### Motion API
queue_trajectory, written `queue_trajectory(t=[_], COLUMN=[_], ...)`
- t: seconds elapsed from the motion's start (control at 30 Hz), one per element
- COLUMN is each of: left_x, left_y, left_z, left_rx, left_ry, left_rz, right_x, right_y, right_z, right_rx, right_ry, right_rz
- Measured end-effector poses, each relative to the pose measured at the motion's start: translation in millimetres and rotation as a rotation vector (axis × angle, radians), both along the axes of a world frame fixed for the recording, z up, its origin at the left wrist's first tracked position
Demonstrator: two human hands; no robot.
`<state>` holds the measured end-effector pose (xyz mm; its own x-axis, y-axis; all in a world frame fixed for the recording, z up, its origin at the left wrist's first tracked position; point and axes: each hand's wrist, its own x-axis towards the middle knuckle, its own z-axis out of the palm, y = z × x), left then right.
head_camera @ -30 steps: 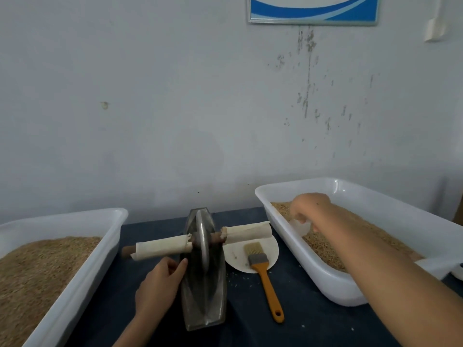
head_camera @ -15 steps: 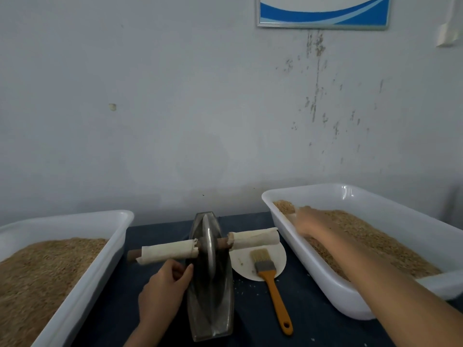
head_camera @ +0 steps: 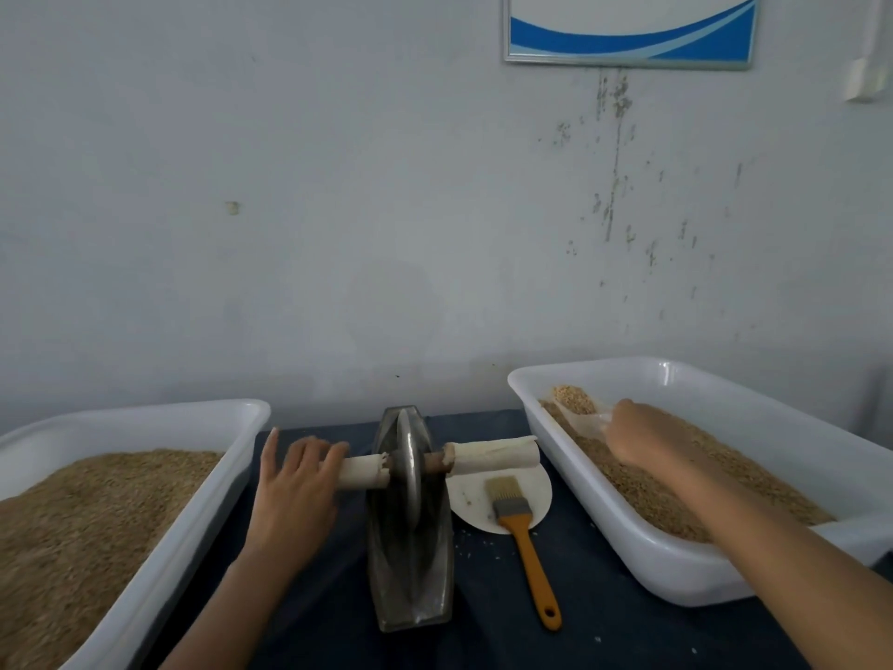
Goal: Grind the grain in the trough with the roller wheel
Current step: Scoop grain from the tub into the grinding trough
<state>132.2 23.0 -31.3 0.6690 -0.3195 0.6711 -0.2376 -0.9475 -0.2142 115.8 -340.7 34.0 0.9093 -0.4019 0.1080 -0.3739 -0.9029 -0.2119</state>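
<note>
A narrow metal trough [head_camera: 410, 587] stands on the dark cloth in the middle, and the metal roller wheel [head_camera: 409, 469] sits upright in it. The wheel's axle handles are wrapped in pale paper. My left hand [head_camera: 295, 490] lies over the left handle [head_camera: 360, 471], its fingers spread and loosely bent across it. My right hand [head_camera: 638, 437] is inside the right white tub [head_camera: 676, 568] and holds a clear plastic scoop [head_camera: 582, 418] heaped with grain [head_camera: 572, 398]. The right handle [head_camera: 488, 454] is free.
A second white tub [head_camera: 159, 568] full of grain sits at the left. An orange-handled brush [head_camera: 524, 539] lies on a white paper disc [head_camera: 471, 505] right of the trough. A stained wall rises just behind the table.
My left hand rose from the trough's side onto the left handle. My right hand dug into the right tub's grain and now lifts a filled scoop at its far left corner.
</note>
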Motion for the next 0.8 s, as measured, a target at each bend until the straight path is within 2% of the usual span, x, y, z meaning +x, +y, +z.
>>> queue_trajectory(t=[0.13,0.27,0.43,0.67,0.8], left_x=[6.1,8.8,27.0,48.4,57.9], left_y=[2.7,3.6,6.1,9.2,11.8], left_z=[-2.0,-7.5,-5.2,6.6,16.3], left_rx=[0.001,-0.026,-0.087,-0.068,-0.129], left_ry=[0.196,0.112,0.223,0.413,0.529], left_rz=[0.024,-0.080,-0.014,0.005,-0.046], right_x=[-8.4,-22.6,-53.0,-85.3,-90.2], right_y=[-2.3,1.4,22.2,68.7,80.1], right_z=[4.1,11.6,17.4,18.2,15.8], right_rx=[-0.005,-0.006,0.013,-0.033,-0.024], right_ry=[-0.002,-0.072,-0.100,-0.015,0.052], right_rz=[0.038,0.056,0.236,0.427,0.495])
